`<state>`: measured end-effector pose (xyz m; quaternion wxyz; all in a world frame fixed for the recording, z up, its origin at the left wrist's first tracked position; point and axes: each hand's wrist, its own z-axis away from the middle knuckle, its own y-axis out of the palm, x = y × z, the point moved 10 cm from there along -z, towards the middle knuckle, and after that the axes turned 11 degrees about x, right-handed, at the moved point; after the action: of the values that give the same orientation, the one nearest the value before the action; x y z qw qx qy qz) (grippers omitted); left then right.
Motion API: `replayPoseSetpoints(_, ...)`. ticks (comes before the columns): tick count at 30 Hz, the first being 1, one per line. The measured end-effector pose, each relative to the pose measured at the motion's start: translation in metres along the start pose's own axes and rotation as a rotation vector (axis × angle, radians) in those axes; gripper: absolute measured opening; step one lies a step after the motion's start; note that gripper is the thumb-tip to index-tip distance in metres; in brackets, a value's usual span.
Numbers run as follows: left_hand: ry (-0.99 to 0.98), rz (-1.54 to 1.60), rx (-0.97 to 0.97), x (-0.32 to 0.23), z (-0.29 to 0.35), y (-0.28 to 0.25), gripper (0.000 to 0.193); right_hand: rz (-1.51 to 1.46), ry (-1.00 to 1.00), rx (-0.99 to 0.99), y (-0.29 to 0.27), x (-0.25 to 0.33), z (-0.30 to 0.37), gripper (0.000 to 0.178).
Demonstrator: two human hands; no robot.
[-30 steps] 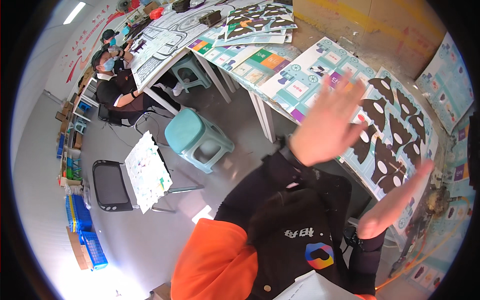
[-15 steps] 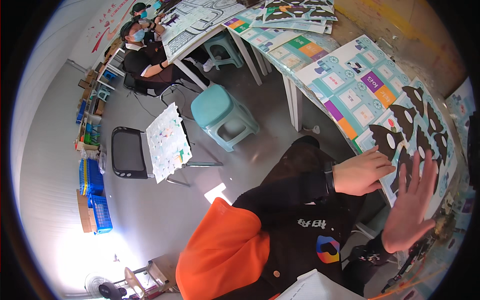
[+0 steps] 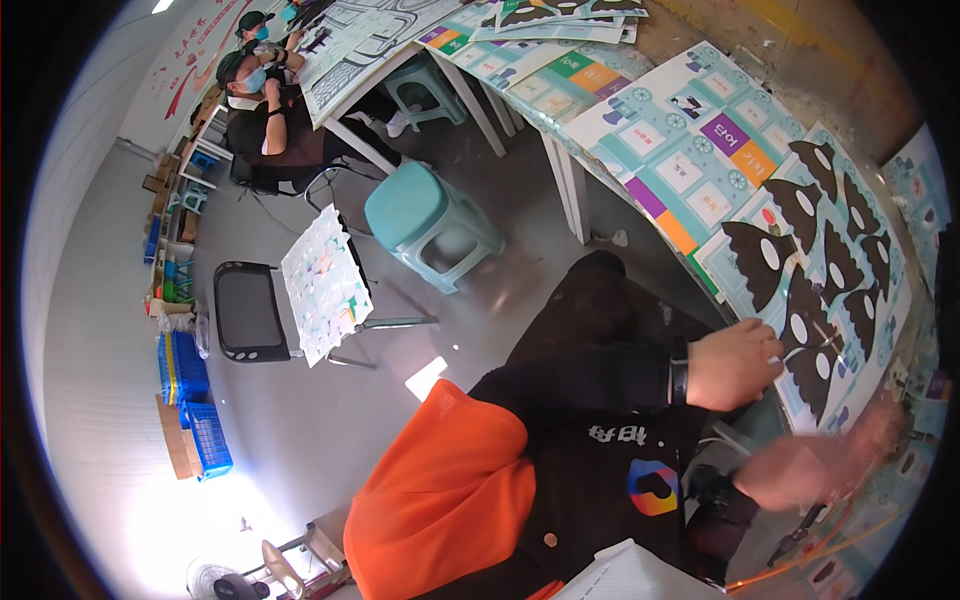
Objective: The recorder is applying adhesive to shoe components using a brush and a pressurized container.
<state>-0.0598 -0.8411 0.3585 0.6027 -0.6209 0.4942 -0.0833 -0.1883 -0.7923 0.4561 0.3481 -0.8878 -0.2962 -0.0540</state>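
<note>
My left hand (image 3: 738, 365), with a dark band on the wrist, rests at the near edge of a printed sheet (image 3: 740, 280). Its fingers are curled together; whatever they hold, if anything, is hidden. Dark scalloped shapes (image 3: 757, 262) with white ovals cover that sheet. A thin stick-like thing (image 3: 828, 335) lies over the shapes near my fingertips. My right hand (image 3: 820, 462) is blurred by motion beside the sheet's lower right corner, low by the table's edge. Its fingers are smeared, so what it holds cannot be told.
More printed sheets (image 3: 660, 140) lie along the table, with a stack (image 3: 560, 30) at its far end. A teal stool (image 3: 430, 220) stands on the floor. Left of it, a white sheet (image 3: 325, 285) lies on a chair (image 3: 250, 312). Two masked people sit at a far table (image 3: 350, 60).
My right hand, spread above the sheet before, has dropped toward the table's right edge. My left hand has shifted slightly and its fingers have curled in. The stick-like thing now shows on the sheet.
</note>
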Motion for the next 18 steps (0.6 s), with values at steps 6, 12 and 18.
replayPoseSetpoints(6,0.053,0.023,0.163,-0.009,0.011,0.025,0.060,-0.711,0.326,0.309,0.055,0.002,-0.040,0.083)
replayPoseSetpoints(12,-0.012,0.033,0.213,-0.001,0.007,0.023,0.050,-0.507,0.480,0.612,0.105,-0.024,0.001,0.081)
replayPoseSetpoints(18,0.041,0.062,0.201,-0.008,0.002,0.024,0.045,-0.602,0.814,0.494,0.081,-0.118,0.065,0.075)
